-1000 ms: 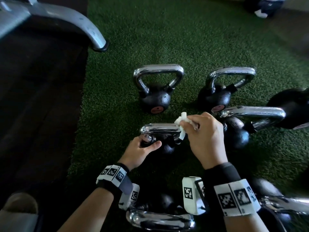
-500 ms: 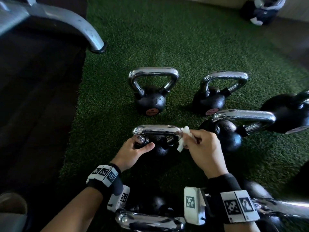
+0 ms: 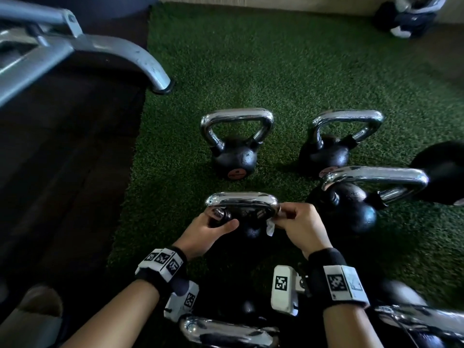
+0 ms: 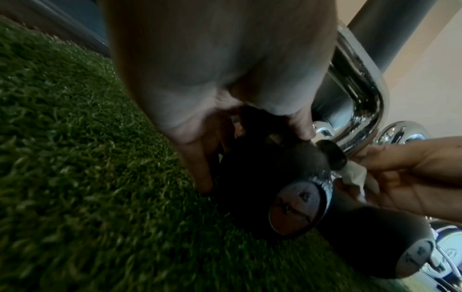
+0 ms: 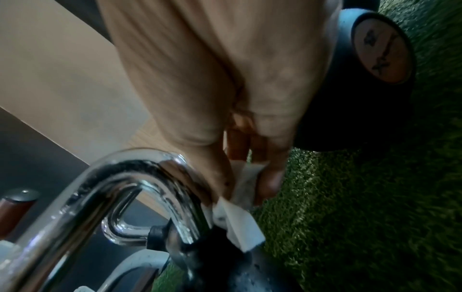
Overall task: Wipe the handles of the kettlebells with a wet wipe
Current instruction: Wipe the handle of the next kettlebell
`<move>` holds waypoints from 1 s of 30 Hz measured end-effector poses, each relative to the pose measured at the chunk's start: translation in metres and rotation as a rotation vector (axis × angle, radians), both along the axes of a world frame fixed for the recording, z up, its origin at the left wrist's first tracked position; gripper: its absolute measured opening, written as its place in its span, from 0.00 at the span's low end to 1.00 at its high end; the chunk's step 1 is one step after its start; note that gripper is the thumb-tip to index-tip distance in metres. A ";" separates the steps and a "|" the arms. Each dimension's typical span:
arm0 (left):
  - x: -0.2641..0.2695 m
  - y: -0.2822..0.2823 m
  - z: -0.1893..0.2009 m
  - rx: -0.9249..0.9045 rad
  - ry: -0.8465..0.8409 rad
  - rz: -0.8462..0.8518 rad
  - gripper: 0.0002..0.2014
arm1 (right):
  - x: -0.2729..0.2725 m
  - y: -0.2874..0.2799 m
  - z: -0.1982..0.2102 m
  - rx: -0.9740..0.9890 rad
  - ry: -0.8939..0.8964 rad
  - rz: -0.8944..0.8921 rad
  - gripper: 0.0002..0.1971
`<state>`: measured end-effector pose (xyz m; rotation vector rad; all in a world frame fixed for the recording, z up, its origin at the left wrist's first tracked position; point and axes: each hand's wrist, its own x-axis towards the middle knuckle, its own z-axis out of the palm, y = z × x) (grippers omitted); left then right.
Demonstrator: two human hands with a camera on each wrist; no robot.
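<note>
On green turf, both hands grip: left hand [image 3: 209, 231] the round black kettlebell [image 3: 247, 228], right hand [image 3: 302, 228] a crumpled wipe [image 3: 270, 226].

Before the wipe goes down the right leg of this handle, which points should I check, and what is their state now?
1. Wet wipe pinched in right hand: ok.
2. Wipe touching the chrome handle at its right bend: ok.
3. Left hand steadying the kettlebell on the left side: ok.
4. Kettlebell standing on the turf: ok.
5. Wipe still damp: cannot tell.
6. Neighbouring kettlebell on the right apart from the right hand: ok, though close.
</note>
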<state>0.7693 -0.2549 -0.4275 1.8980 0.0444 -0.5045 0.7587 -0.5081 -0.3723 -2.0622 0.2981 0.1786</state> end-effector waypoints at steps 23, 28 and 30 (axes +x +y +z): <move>-0.015 -0.010 0.159 -0.689 0.109 -0.088 0.14 | -0.020 0.045 0.127 -0.006 -0.550 0.193 0.18; -0.013 -0.007 0.154 -0.651 -0.007 0.024 0.17 | -0.018 0.039 0.115 -0.017 -0.557 0.211 0.27; -0.013 -0.001 0.150 -0.424 -0.282 0.080 0.16 | -0.018 0.023 0.102 -0.004 -0.507 0.172 0.27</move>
